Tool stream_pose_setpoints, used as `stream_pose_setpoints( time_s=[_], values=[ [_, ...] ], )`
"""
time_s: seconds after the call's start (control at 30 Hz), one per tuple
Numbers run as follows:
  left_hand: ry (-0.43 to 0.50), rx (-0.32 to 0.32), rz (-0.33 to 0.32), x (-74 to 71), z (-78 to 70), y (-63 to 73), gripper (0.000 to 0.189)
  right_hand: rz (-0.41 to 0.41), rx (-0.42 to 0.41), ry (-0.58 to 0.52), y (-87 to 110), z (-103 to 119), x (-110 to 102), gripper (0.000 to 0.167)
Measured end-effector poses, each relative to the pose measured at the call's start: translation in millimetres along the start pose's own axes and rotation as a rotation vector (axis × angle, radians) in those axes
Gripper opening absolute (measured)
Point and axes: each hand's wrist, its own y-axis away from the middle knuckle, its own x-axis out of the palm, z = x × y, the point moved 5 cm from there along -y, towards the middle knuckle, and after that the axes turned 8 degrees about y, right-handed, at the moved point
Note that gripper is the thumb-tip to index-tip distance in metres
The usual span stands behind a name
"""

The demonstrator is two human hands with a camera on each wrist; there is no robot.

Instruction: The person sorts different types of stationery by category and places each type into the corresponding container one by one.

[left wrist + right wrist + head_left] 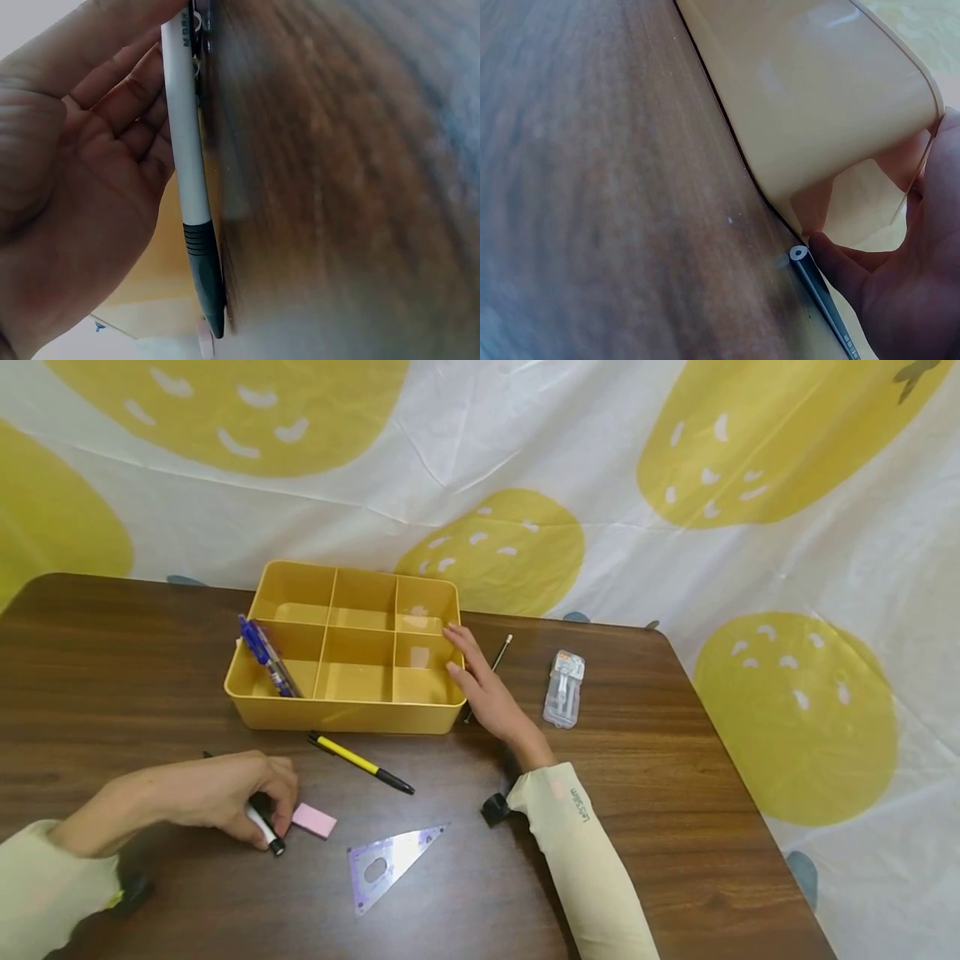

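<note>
My left hand (243, 797) pinches a pen with a white barrel (184, 120) and dark grip, close over the tabletop. Just right of those fingers lies a pink eraser (314, 820). At the yellow six-compartment organizer box (345, 717), my right hand (487, 693) grips the right wall, with fingers over the rim. A dark pencil (821, 300) lies along that side of the box, partly hidden by the hand in the head view. Blue pens (262, 652) lean in the box's front left compartment.
Between the box and me lie a yellow and black pen (360, 762) and a clear set square (390, 860). A clear plastic case (564, 689) lies on the right of the wooden table (675, 860). A fruit-patterned cloth (615, 560) hangs behind.
</note>
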Motion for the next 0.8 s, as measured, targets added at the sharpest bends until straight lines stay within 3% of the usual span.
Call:
stream_pose_setpoints(
  time_s=[0.23,0.57,0.8],
  values=[
    [0.038,-0.060,-0.001,-3.4,-3.5,-1.6,0.025,0.000,0.000,-0.007,-0.1,0.3,0.8,0.047],
    [-0.015,-0.036,-0.038,-24.1,-26.6,-7.6,0.022,0.009,-0.008,-0.015,-0.2,-0.2,1.2,0.047],
    [-0.015,-0.014,-0.068,-34.5,-33.6,-10.2,0.021,0.010,0.013,-0.008,-0.3,-0.9,0.4,0.047]
  ],
)
